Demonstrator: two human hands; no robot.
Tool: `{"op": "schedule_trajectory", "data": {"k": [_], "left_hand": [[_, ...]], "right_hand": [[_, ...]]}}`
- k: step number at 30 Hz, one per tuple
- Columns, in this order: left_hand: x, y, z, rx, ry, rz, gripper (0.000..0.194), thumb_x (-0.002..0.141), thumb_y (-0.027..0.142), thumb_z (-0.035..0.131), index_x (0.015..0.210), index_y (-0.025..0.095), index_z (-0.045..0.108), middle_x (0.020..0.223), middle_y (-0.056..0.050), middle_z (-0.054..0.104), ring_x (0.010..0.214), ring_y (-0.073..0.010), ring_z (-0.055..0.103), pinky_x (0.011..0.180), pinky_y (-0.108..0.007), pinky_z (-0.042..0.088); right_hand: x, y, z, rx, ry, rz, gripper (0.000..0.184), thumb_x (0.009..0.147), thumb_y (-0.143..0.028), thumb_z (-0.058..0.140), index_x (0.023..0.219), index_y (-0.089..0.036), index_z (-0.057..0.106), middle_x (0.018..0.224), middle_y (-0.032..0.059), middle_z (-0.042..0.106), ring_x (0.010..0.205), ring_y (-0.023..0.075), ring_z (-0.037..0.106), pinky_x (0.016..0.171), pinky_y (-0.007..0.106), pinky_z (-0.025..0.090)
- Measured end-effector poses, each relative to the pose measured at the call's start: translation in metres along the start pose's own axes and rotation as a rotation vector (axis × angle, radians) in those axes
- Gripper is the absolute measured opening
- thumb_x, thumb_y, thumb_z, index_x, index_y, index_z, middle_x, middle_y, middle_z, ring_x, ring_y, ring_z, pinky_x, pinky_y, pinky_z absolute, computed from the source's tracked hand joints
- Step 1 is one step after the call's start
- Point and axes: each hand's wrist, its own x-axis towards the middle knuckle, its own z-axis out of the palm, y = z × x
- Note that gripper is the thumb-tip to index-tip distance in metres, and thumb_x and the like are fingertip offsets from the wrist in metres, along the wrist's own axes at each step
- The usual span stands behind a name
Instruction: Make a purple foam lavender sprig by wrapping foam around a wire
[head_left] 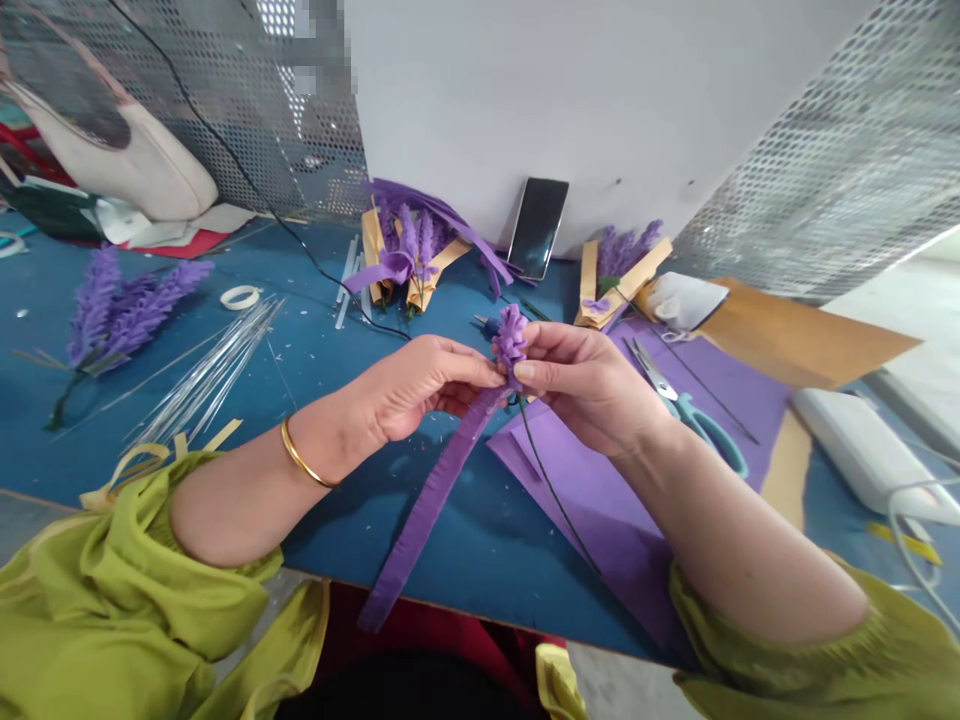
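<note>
A purple paper flower (511, 335) on a thin dark stem (551, 480) is held between my two hands above the blue table. My left hand (442, 385) pinches the strip where it meets the flower's base. From there a long purple paper strip (435, 505) hangs down past the table's front edge. On the other side, the thumb and fingers of my right hand (581, 380) close on the flower. Purple paper sheets (600, 490) lie beneath my right hand and forearm. Scissors with blue-grey handles (686, 405) rest on that paper beside my right wrist.
Lavender-like flower bunches (135, 305) lie at the left near thin wires (217, 370) and a tape roll (240, 297). Wrapped bouquets (416, 255) stand at the back, near a phone (538, 228) leaning on the white panel. A white box (870, 450) with cables sits right.
</note>
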Motion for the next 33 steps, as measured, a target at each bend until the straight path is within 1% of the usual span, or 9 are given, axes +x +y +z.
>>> {"op": "schedule_trajectory", "data": {"k": [4,8,13,18,21,25,29,33], "left_hand": [[-0.001,0.003,0.0,-0.024,-0.012,0.01,0.007,0.065,0.021,0.076,0.067,0.015,0.072,0.066,-0.001,0.066,0.062,-0.0107,0.057,0.063,-0.025,0.042],[-0.004,0.008,0.0,-0.039,-0.034,0.041,0.006,0.068,0.019,0.072,0.065,0.014,0.072,0.067,-0.003,0.067,0.063,-0.0112,0.058,0.065,-0.026,0.044],[-0.006,0.011,-0.001,-0.054,0.003,0.063,0.007,0.069,0.018,0.07,0.064,0.013,0.072,0.065,-0.002,0.065,0.062,-0.0109,0.057,0.065,-0.025,0.044],[-0.006,0.01,0.0,-0.043,0.022,0.074,0.007,0.068,0.018,0.069,0.064,0.013,0.071,0.065,-0.003,0.064,0.061,-0.0112,0.056,0.062,-0.025,0.043],[-0.004,0.008,0.0,-0.015,0.017,0.077,0.006,0.068,0.018,0.071,0.066,0.013,0.073,0.068,-0.003,0.066,0.063,-0.0115,0.058,0.063,-0.025,0.043],[-0.002,0.006,0.0,0.007,0.01,0.06,0.006,0.069,0.02,0.072,0.069,0.014,0.074,0.071,-0.003,0.068,0.066,-0.0118,0.059,0.066,-0.026,0.044],[-0.003,0.008,0.0,-0.013,0.002,0.043,0.005,0.07,0.017,0.071,0.066,0.014,0.073,0.069,-0.004,0.068,0.063,-0.0114,0.059,0.066,-0.026,0.045],[-0.003,0.009,-0.002,-0.048,-0.023,0.028,0.006,0.07,0.017,0.071,0.071,0.013,0.075,0.073,-0.005,0.07,0.066,-0.0119,0.061,0.068,-0.026,0.047]], "right_hand": [[-0.001,-0.002,0.004,-0.017,0.036,-0.028,0.023,0.061,-0.019,0.086,0.08,-0.019,0.073,0.072,-0.0019,0.065,0.062,0.009,0.053,0.06,0.025,0.044],[0.0,-0.002,0.007,-0.031,0.07,-0.057,0.027,0.06,-0.017,0.087,0.084,-0.018,0.073,0.075,-0.0013,0.067,0.065,0.0094,0.057,0.066,0.026,0.049],[0.003,-0.004,0.012,-0.101,0.086,-0.119,0.028,0.061,-0.021,0.087,0.084,-0.018,0.072,0.075,-0.0014,0.066,0.068,0.0105,0.058,0.069,0.028,0.05],[0.003,-0.004,0.015,-0.155,0.081,-0.142,0.027,0.06,-0.024,0.088,0.079,-0.017,0.069,0.072,-0.0022,0.064,0.066,0.0101,0.056,0.066,0.027,0.049],[0.004,-0.003,0.013,-0.134,0.071,-0.12,0.027,0.061,-0.024,0.088,0.079,-0.018,0.07,0.071,-0.0026,0.064,0.065,0.0095,0.056,0.066,0.026,0.048],[0.004,-0.001,0.009,-0.081,0.005,-0.055,0.024,0.066,-0.025,0.085,0.087,-0.02,0.073,0.08,-0.0007,0.069,0.07,0.0114,0.06,0.072,0.028,0.05],[0.003,-0.001,0.006,-0.035,-0.013,-0.042,0.022,0.067,-0.024,0.084,0.086,-0.023,0.074,0.082,-0.0011,0.07,0.074,0.0125,0.061,0.075,0.029,0.05],[0.003,-0.003,0.005,-0.016,-0.032,-0.003,0.024,0.069,-0.025,0.082,0.092,-0.024,0.075,0.086,0.0001,0.072,0.08,0.0143,0.063,0.076,0.029,0.049]]}}
